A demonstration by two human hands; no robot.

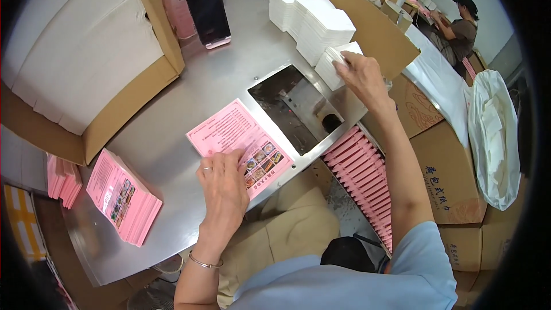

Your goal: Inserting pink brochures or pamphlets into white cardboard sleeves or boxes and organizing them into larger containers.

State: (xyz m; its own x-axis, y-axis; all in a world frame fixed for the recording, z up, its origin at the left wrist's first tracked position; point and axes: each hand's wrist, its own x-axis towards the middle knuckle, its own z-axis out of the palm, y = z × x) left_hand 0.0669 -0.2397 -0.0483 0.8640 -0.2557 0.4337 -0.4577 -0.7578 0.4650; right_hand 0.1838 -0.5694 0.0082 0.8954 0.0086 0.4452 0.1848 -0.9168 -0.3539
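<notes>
My left hand (222, 181), wearing a ring and a bracelet, is on a pink printed paper sleeve (221, 129) lying on the steel table. Its bent fingers press together at the sleeve's near edge; the thumb's grip is hidden. My right hand (366, 77) reaches across to the nearest stack of white folded napkins (328, 72), thumb and fingers closed on the top ones. Behind that stand more white napkin stacks (321, 26). A pile of pink printed sleeves (123, 198) lies at the left, with smaller pink bundles (63, 181) beyond it.
Between the hands, a dark rectangular opening (290, 109) is set in the steel table (166, 120). A phone (208, 14) stands at the back. Cardboard boxes (447, 166) and a white plastic bag (493, 138) are at right, a row of pink packets (361, 178) below. Another person (459, 28) sits far right.
</notes>
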